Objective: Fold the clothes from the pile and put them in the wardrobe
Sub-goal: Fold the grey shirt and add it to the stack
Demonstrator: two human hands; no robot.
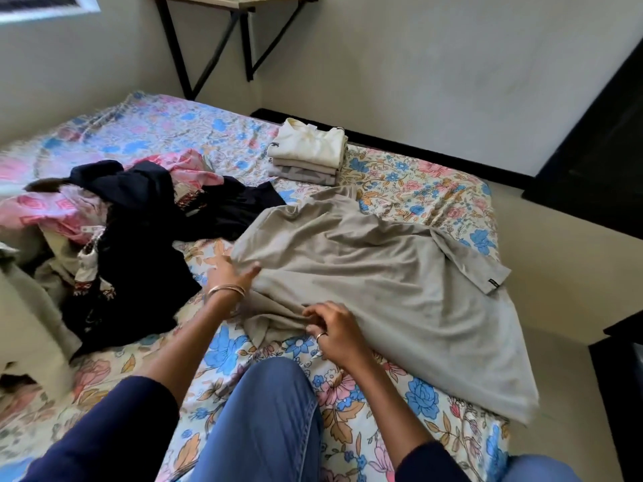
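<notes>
Head view: left hand (231,269) spread flat on grey shirt (382,273), right hand (334,328) pinching its bunched edge.

Beige shirt (375,273), floral blue-pink bedsheet (417,182), navy-and-pink pile (132,217).

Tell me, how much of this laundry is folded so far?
Done: a small folded stack sits on the bed. In hand: the left hand and right hand work on a spread grey garment. Left: the unfolded pile; nothing visibly stored.
</notes>
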